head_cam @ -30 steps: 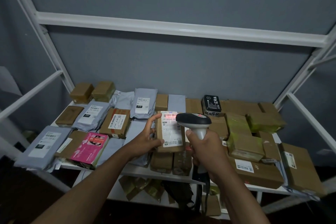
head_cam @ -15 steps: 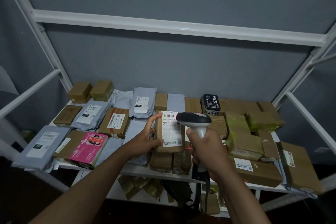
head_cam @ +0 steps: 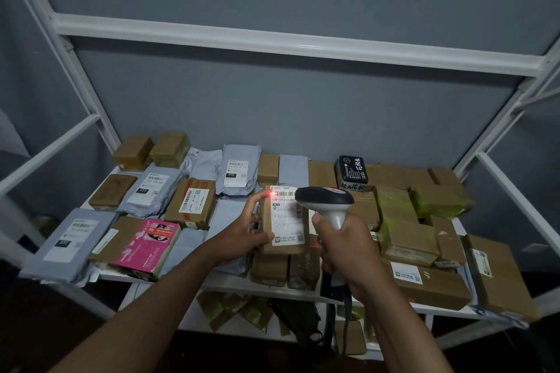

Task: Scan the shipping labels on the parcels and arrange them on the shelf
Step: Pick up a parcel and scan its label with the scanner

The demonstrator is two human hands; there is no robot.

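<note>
Left hand: we are holding up a small brown cardboard parcel [head_cam: 285, 221] with our left hand [head_cam: 244, 232], thumb curled onto its front near the lower left corner, index finger reaching to its upper left corner.
Parcel: it is standing upright above the white metal shelf [head_cam: 230, 283], white shipping label [head_cam: 286, 216] facing us, in front of the packed middle rows.
Right hand: we are gripping the handle of a grey-and-black handheld barcode scanner [head_cam: 328, 201] in our right hand [head_cam: 345, 251], fingers wrapped round it, its head sitting just right of the label's top.
Light: a red spot is glowing on the label's upper left corner, beside our fingertip.
Shelf, left: grey plastic mailer bags [head_cam: 66, 241] and a pink printed box [head_cam: 145, 247] are lying flat.
Shelf, right: brown cartons [head_cam: 427, 285], some taped yellow-green, are crowding the board; a black box with white lettering [head_cam: 351, 171] is sitting near the back.
</note>
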